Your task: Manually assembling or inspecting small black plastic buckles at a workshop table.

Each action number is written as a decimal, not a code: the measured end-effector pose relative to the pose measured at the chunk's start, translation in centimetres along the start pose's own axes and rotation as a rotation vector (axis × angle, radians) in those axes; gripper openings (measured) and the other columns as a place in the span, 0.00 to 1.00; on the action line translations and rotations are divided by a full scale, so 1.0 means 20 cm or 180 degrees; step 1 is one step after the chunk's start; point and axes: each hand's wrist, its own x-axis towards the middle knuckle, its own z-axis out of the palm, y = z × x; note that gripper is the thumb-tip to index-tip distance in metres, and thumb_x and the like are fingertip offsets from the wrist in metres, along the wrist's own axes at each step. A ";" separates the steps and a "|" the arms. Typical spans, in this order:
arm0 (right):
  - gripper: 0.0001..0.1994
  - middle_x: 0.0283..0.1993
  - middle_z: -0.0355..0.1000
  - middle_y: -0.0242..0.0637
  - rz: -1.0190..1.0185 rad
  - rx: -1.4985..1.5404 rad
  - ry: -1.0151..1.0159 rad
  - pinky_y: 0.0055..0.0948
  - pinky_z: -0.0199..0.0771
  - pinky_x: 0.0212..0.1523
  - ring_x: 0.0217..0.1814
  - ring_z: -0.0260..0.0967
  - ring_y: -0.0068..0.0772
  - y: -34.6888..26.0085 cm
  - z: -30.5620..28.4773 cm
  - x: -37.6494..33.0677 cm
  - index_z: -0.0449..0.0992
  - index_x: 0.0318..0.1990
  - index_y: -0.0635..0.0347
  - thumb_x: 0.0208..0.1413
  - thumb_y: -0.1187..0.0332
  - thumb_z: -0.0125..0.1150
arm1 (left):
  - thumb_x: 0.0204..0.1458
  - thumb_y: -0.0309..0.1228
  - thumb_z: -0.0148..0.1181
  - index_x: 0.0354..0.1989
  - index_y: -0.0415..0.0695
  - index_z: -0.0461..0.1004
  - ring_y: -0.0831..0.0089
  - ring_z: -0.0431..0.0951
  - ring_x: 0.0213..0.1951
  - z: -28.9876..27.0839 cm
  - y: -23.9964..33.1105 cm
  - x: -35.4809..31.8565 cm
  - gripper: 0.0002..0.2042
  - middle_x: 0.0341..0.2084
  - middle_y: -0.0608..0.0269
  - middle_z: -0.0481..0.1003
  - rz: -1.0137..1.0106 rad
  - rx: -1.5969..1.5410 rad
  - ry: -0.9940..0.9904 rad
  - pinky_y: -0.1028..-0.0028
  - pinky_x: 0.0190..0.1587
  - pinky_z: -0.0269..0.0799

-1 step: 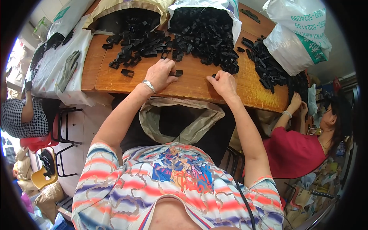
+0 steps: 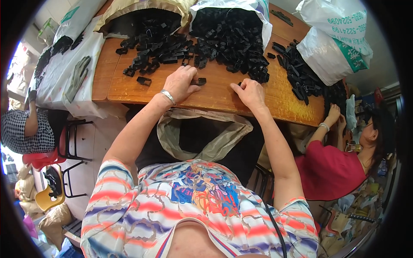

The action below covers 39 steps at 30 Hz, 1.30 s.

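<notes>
Over the wooden table (image 2: 142,96), my left hand (image 2: 180,82) is closed, thumb and fingers pinching a small black plastic piece (image 2: 200,81). My right hand (image 2: 251,93) is curled a short way to the right, low over the tabletop. A bit of something dark shows at its fingertips, mostly hidden by the fingers. Beyond both hands lies a heap of similar black plastic pieces (image 2: 234,47), and a second heap (image 2: 161,49) spills out farther left. One loose black piece (image 2: 143,81) rests left of my left hand.
A tan sack (image 2: 142,6) and a white sack (image 2: 266,26) lie open behind the heaps. An open beige bag (image 2: 172,144) hangs at my lap below the table edge. Long black parts (image 2: 297,77) lie at right, near a co-worker in red (image 2: 331,167). A grey glove (image 2: 77,79) lies at left.
My right hand has shifted very slightly to the left. My left hand stays in place with the black piece.
</notes>
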 end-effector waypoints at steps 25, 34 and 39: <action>0.12 0.37 0.73 0.39 -0.1745 0.0619 0.0290 0.38 0.76 0.37 0.35 0.75 0.45 -0.36 0.21 0.03 0.79 0.39 0.58 0.45 0.74 0.69 | 0.44 0.32 0.70 0.38 0.45 0.80 0.62 0.72 0.46 0.06 -0.03 -0.06 0.12 0.37 0.63 0.74 -0.0326 -0.0205 0.0387 0.65 0.48 0.72; 0.14 0.41 0.69 0.40 -0.2396 -0.0352 0.0336 0.34 0.77 0.40 0.44 0.72 0.41 -0.36 0.26 0.01 0.75 0.46 0.64 0.50 0.76 0.58 | 0.44 0.32 0.69 0.39 0.46 0.81 0.61 0.72 0.47 0.05 -0.05 -0.06 0.13 0.38 0.62 0.75 -0.0400 -0.0252 0.0340 0.65 0.50 0.72; 0.15 0.41 0.69 0.40 -0.2390 -0.1207 0.0326 0.32 0.77 0.42 0.46 0.70 0.39 -0.38 0.32 0.00 0.74 0.46 0.64 0.49 0.75 0.56 | 0.45 0.32 0.67 0.40 0.45 0.81 0.59 0.72 0.48 0.06 -0.05 -0.04 0.13 0.39 0.60 0.74 -0.0468 -0.0255 0.0361 0.64 0.52 0.71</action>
